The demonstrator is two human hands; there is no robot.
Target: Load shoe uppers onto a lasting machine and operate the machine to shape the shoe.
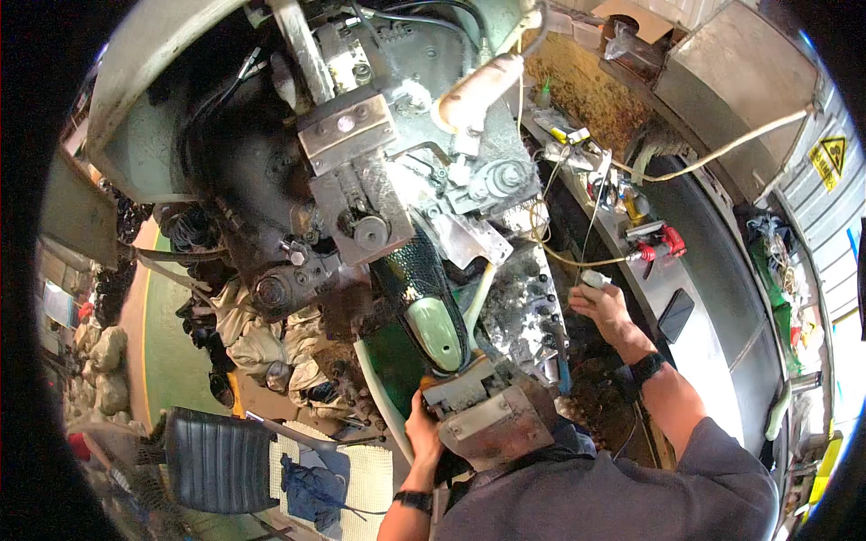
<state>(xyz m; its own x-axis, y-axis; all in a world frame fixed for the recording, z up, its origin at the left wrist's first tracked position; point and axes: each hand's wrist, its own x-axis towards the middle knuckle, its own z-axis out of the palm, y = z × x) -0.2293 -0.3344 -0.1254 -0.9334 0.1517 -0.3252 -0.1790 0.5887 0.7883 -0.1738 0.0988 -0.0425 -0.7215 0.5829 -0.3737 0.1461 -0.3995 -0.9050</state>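
In the middle of a large metal machine (356, 203) sits a black textured shoe upper (406, 270) on a pale green shoe last (437, 330), sole side facing up. My left hand (422, 431) rests at the left side of a metal clamp block (487, 424) below the toe end; its fingers are partly hidden there. My right hand (603, 308), out to the right of the machine, is closed round a small pale handle-like piece (595, 279). A thin cord appears to run up from near that piece. Dark watches are on both wrists.
A narrow bench at right carries a dark phone (676, 316), a red tool (662, 243) and loose bits. A black chair (221, 462) stands lower left, beside a blue cloth (316, 487). Cloth sacks (262, 338) lie on the left floor. An oblong tan-white unit (478, 90) hangs above.
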